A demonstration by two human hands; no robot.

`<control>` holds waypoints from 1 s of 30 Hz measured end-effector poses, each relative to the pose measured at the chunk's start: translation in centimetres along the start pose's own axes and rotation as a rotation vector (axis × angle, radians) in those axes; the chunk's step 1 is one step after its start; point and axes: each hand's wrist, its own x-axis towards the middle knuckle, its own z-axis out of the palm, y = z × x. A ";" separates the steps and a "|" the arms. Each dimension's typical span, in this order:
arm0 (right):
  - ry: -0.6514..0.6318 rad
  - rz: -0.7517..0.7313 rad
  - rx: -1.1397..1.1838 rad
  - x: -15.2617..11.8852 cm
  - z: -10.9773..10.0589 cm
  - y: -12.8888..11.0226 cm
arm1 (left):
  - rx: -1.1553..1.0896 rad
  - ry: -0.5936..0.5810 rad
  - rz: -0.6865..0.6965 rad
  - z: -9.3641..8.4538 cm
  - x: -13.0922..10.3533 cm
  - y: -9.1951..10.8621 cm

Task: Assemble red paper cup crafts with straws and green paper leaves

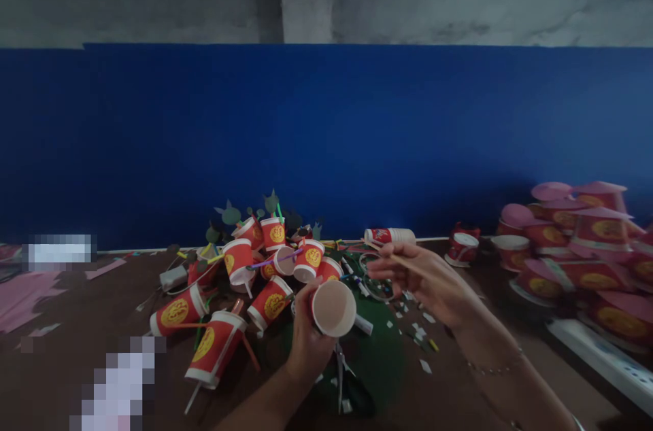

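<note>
My left hand (310, 339) is wrapped round a paper cup (334, 308), its open mouth tipped towards me and its inside pale. To the right of it, my right hand (408, 272) is raised over the table with a thin, light-coloured stick (374, 245) pinched in its fingers; the stick's exact kind is unclear. Scissors (352, 380) with dark handles lie just below the cup. A small white cylinder (363, 324) rests beside the cup. Red paper cups with yellow emblems, such as this one (217, 348), lie heaped on the left, several with straws attached.
A stack of nested cups (390, 236) lies by the blue wall panel (326, 139). Pink-topped red cups (596, 271) are piled at the right, behind a white power strip (602, 356). Paper scraps (421, 334) litter the table. Pink sheets (28, 295) lie far left.
</note>
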 end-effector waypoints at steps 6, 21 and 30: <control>0.088 -0.205 -0.194 -2.0 2.0 -1.4 | -0.030 -0.013 -0.042 -0.2 0.1 0.6; -0.110 -0.371 -0.911 -2.2 5.7 -0.8 | -0.101 0.002 -0.039 -0.2 0.2 1.0; -0.121 -0.388 -0.940 -2.0 6.0 -0.1 | -0.149 -0.013 -0.084 -0.2 0.2 1.3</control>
